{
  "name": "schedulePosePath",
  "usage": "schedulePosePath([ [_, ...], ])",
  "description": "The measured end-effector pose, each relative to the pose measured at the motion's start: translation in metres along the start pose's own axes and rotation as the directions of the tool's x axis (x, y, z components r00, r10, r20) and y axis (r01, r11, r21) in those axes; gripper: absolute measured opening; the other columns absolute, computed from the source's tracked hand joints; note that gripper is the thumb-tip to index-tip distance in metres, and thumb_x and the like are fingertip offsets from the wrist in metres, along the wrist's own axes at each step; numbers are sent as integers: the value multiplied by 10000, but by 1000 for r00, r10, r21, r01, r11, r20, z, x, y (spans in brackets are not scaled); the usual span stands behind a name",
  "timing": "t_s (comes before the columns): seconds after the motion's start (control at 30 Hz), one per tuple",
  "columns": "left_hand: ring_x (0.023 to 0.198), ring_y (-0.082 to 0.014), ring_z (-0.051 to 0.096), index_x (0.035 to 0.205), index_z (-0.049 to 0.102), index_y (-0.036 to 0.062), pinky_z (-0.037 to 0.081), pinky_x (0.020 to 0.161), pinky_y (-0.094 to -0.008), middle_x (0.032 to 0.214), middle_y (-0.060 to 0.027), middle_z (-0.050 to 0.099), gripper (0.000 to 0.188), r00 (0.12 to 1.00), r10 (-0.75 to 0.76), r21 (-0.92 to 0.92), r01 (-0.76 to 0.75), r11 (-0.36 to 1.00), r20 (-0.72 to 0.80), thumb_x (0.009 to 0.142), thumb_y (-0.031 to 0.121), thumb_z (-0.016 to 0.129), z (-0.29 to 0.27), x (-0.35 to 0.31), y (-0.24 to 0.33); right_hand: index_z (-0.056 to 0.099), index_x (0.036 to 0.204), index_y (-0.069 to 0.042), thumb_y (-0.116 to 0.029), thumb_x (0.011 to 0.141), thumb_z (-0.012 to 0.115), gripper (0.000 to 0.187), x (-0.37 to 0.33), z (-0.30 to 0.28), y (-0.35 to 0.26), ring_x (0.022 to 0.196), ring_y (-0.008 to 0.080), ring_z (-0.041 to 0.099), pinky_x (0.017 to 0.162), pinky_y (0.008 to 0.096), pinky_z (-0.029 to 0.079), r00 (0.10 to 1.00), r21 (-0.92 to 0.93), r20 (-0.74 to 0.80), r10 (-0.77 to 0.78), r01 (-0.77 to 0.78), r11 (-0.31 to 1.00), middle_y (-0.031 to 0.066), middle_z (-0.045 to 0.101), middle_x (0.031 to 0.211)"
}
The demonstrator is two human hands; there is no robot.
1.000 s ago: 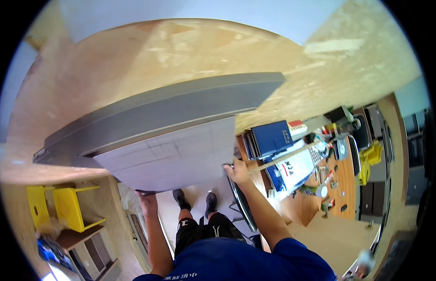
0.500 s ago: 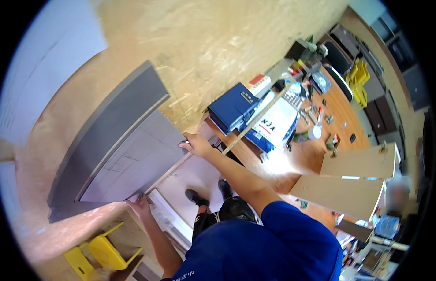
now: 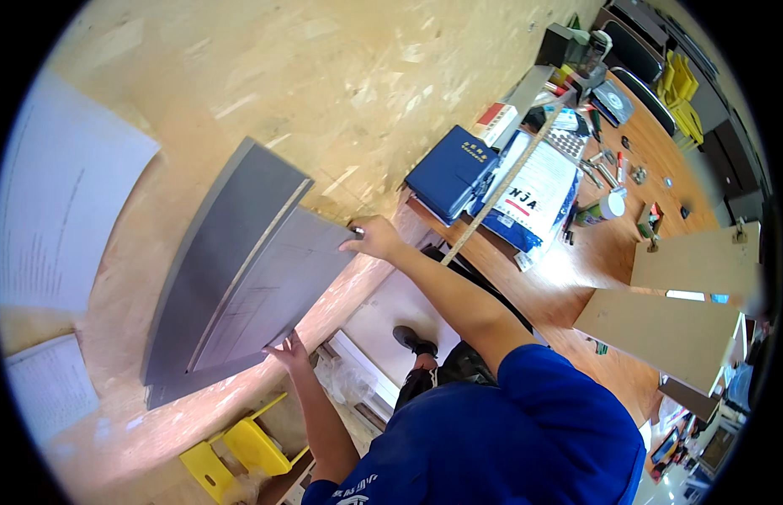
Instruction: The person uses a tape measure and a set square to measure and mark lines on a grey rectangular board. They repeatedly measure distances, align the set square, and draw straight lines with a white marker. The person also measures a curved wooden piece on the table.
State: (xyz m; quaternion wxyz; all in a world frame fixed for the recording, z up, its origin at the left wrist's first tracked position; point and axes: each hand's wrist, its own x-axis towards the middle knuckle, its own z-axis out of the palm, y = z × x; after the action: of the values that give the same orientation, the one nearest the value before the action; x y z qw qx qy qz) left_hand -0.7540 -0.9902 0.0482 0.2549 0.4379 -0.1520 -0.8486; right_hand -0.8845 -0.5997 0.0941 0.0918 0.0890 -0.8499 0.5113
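Note:
I hold a flat grey board (image 3: pixel 278 286) with faint pencil lines on its face, tilted by the wooden wall. My left hand (image 3: pixel 289 349) grips its lower edge near the corner, thumb toward the face. At the board's right-hand corner, my right hand (image 3: pixel 375 238) is closed round the edge, with something small and dark by the fingertips that I cannot make out. Behind and to the left, a longer dark grey panel (image 3: pixel 219 231) with a pale raw edge leans by the wall; whether the two boards touch is unclear.
To the right stands a wooden desk (image 3: pixel 606 261) with blue folders (image 3: pixel 453 172), a long ruler-like strip (image 3: pixel 501 187), a white cup (image 3: pixel 611 205) and small tools. Pale cabinet panels (image 3: pixel 660 332) stand at its near end. A yellow stool (image 3: pixel 257 443) is lower left, and papers (image 3: pixel 63 202) hang on the wall.
My view has swung, so the desk sits further right and more of the wall papers shows. Both hands keep their hold on the grey board. One of my shoes has dropped from sight.

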Motion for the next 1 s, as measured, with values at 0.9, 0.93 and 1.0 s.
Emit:
schedulePosePath([
  [0.9, 1290, -378, 484, 1467, 345, -26, 466, 1116, -465, 1462, -200, 414, 957, 928, 60, 252, -161, 954, 367, 871, 676, 604, -14, 34, 1, 599, 1222, -6, -523, 720, 831, 757, -31, 46, 7, 1092, 413, 617, 956, 453, 487, 908, 191, -241, 343, -302, 934, 253, 642, 1171],
  [0.93, 1288, -371, 488, 1465, 350, -25, 468, 1115, -460, 1452, -191, 428, 937, 936, 38, 235, -127, 964, 351, 882, 663, 603, -16, 42, 8, 584, 1239, -10, -516, 720, 833, 766, -28, 40, -2, 1111, 411, 609, 965, 450, 484, 914, 193, -223, 340, -300, 934, 252, 628, 1200],
  [1.0, 1283, -357, 497, 1461, 361, -24, 471, 1113, -448, 1433, -172, 456, 898, 947, -30, 206, -38, 978, 319, 902, 637, 601, -18, 50, 7, 563, 1261, -13, -502, 718, 840, 782, -34, 31, -6, 1137, 407, 598, 975, 446, 480, 918, 172, -227, 324, -290, 941, 252, 610, 1237],
])
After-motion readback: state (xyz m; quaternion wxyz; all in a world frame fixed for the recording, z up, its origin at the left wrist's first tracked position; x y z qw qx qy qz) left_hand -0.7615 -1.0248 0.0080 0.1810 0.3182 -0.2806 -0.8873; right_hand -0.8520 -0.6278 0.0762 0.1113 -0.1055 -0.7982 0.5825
